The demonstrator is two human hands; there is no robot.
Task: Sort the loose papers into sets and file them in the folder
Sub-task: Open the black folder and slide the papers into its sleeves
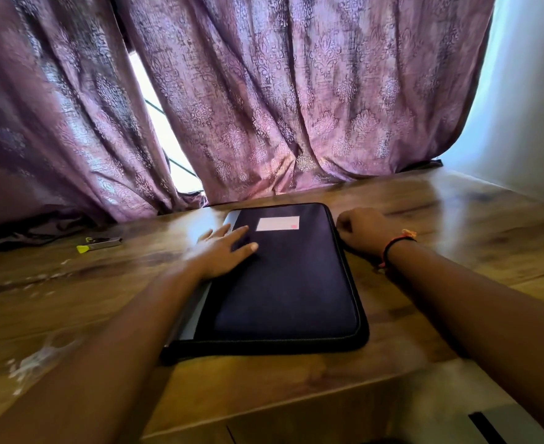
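- A wooden bench [456,219] is seen in front of patterned purple curtains [296,107]. The curtains are parted at the left, where bright daylight is let through, and a pale wall [526,91] is seen at the right.
- A dark folder [289,283] is laid flat and closed at the middle of the bench, with a zip run round its edge.
- A pale rectangular label [277,223] is fixed near the folder's far end. A small pink mark is seen in its corner, but no writing can be read on it.
- The left hand [224,251] is laid flat on the folder's left side, with the fingers spread and straight and nothing grasped.
- The right hand [365,233], with a bracelet [395,248] worn at the wrist, is set against the folder's far right edge with the fingers curled. Whether anything is pinched cannot be told.
- A small yellow-tipped tool [99,244] is left on the bench, well apart to the left.
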